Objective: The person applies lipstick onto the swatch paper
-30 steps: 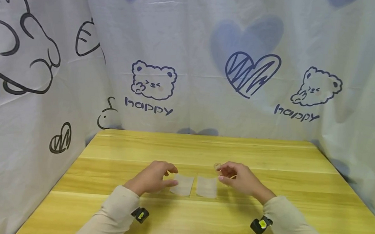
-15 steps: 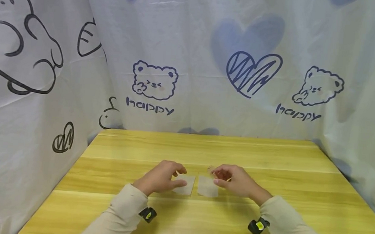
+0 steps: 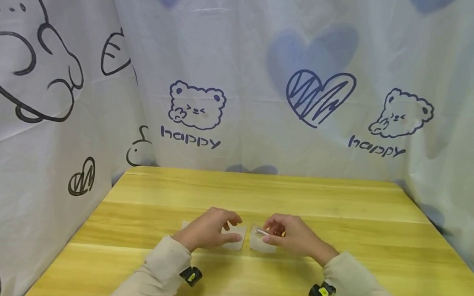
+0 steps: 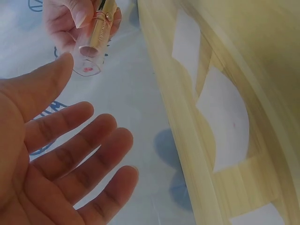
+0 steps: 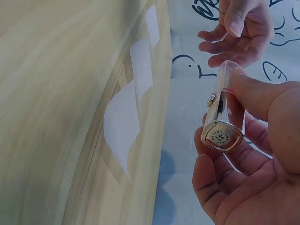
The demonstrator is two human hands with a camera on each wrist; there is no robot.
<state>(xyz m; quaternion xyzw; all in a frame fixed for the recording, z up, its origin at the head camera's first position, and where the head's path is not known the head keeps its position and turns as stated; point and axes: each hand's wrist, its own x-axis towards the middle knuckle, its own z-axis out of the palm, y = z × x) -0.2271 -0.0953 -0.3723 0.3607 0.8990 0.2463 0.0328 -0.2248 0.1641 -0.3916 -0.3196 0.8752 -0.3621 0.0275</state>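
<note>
My right hand (image 3: 297, 237) holds a lipstick tube (image 3: 262, 232) with a gold body and a clear cap, above the table. In the right wrist view the lipstick's square gold base, with a round label reading 04, faces the camera; thumb and fingers grip its sides. The clear cap end points toward my left hand (image 3: 212, 231). That hand holds nothing; its fingers are spread and slightly bent, the thumb apart from them. From the left wrist view, the thumb tip appears close to the clear cap (image 4: 88, 65); whether they touch I cannot tell.
White paper pieces lie in a row on the wood-grain table (image 3: 234, 193): one under my right hand (image 3: 261, 247), one paper (image 3: 236, 244) beside my left thumb, and another paper (image 3: 186, 224) partly hidden behind the left hand. A printed curtain (image 3: 246, 75) hangs behind.
The two hands have come closer together, the right moving left and the left moving right. The lipstick has tipped and now lies sideways in the right hand, pointing left.
</note>
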